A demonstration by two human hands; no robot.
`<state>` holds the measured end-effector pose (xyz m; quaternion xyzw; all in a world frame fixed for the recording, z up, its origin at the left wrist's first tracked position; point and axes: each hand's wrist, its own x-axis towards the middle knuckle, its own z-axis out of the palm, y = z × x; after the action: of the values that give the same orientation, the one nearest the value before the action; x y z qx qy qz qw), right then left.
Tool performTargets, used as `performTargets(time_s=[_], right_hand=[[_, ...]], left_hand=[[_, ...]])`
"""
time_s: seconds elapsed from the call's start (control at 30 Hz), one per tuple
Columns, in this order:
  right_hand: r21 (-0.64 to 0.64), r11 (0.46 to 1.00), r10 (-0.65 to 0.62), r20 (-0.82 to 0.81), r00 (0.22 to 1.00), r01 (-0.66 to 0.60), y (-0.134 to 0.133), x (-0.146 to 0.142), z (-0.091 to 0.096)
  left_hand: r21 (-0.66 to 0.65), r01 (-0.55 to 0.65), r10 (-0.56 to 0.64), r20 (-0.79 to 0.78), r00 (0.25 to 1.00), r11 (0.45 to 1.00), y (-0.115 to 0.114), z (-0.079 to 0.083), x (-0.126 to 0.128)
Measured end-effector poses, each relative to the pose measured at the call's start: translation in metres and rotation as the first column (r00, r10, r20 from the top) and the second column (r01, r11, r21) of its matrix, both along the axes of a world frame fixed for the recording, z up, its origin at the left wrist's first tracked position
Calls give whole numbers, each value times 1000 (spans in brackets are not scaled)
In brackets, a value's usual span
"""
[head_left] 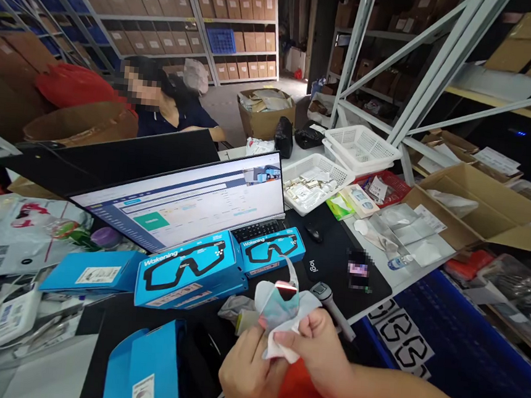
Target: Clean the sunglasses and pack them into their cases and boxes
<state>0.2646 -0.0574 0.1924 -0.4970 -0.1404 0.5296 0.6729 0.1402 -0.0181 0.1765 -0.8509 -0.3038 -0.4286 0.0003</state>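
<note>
Near the front edge of the desk I hold a pair of sunglasses (pixel 288 292) with a shiny, reddish mirrored lens and a pale temple arm pointing up. My left hand (pixel 250 371) is closed on the lower part of them, which the fingers and cloth hide. My right hand (pixel 320 349) pinches a white cloth (pixel 308 308) against the glasses. An open blue box (pixel 146 365) stands to the left, beside a black case (pixel 208 349). Behind my hands lie two blue "Wakening" boxes (pixel 185 269) with goggle outlines printed on them.
A laptop (pixel 191 202) stands behind the boxes. A barcode scanner (pixel 331 301), a mouse (pixel 313 231) and a phone-like item lie on the black mat (pixel 335 254). White baskets (pixel 316 178) and an open carton (pixel 474 202) are farther right. Across the desk sits a person (pixel 171 104).
</note>
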Motion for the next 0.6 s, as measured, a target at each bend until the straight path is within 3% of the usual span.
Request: performTargets(time_s=[0.1, 0.17, 0.3, 0.43, 0.5, 0.6], right_hand=[[8, 995, 94, -210, 973, -95, 18, 24, 15], [-1, 993, 113, -220, 969, -116, 20, 27, 16], [4, 1000, -6, 33, 999, 6, -1, -1, -2], [101, 992, 48, 248, 968, -76, -14, -15, -10], [75, 994, 72, 159, 985, -85, -5, -4, -1], [6, 995, 101, -151, 983, -101, 18, 18, 16]], left_hand=[[56, 37, -36, -25, 999, 998, -3, -6, -4], [85, 31, -27, -45, 999, 996, -4, -7, -6], [7, 11, -11, -53, 999, 1000, -4, -2, -5], [-21, 33, -33, -16, 999, 999, -4, 0, -6], [16, 18, -17, -16, 1000, 1000, -4, -1, -8], [90, 11, -8, -31, 999, 996, -4, -2, -9]])
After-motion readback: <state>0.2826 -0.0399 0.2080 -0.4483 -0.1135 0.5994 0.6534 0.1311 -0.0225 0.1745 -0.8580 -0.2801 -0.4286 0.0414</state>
